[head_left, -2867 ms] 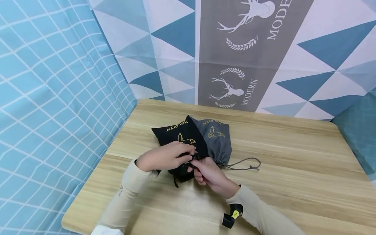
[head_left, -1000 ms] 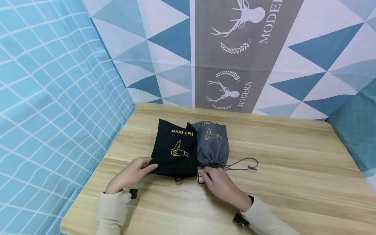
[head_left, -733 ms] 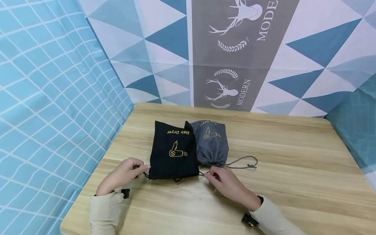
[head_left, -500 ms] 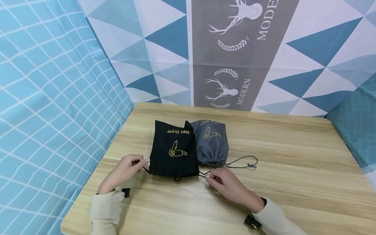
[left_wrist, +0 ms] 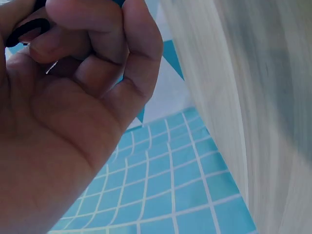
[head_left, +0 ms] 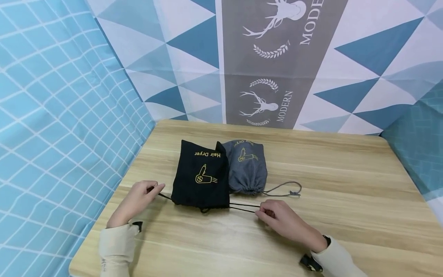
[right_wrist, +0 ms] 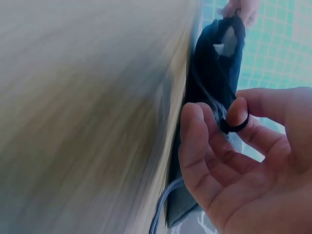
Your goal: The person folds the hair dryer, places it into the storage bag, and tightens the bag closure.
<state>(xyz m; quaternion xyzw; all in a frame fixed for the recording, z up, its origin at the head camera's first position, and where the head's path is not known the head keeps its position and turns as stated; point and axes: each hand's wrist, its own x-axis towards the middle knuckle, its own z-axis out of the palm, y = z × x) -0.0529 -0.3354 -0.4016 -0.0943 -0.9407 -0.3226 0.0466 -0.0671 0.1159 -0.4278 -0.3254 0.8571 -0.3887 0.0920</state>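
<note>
A black drawstring bag (head_left: 200, 188) with yellow "Hair Dryer" lettering and a dryer picture lies flat on the table, its mouth toward the near edge. To its left my left hand (head_left: 136, 201) pinches a drawstring that runs to the bag's left corner; a loop of black cord (left_wrist: 30, 30) shows at its fingers in the left wrist view. My right hand (head_left: 284, 220) grips the right drawstring (head_left: 243, 207), two strands stretched from the bag's right corner. In the right wrist view the black bag's mouth (right_wrist: 226, 41) gapes, with something pale inside.
Beside the black bag, partly under its right edge, lies a grey drawstring bag (head_left: 248, 171), gathered at the mouth, its looped cord (head_left: 290, 187) trailing right. The wooden table (head_left: 346, 184) meets a patterned backdrop behind and a blue grid sheet (head_left: 52, 146) at left.
The black bag was handled in a bunch, then laid flat. Both hands have taken its drawstrings and moved apart, drawing out longer cord on the right. The grey bag stays put.
</note>
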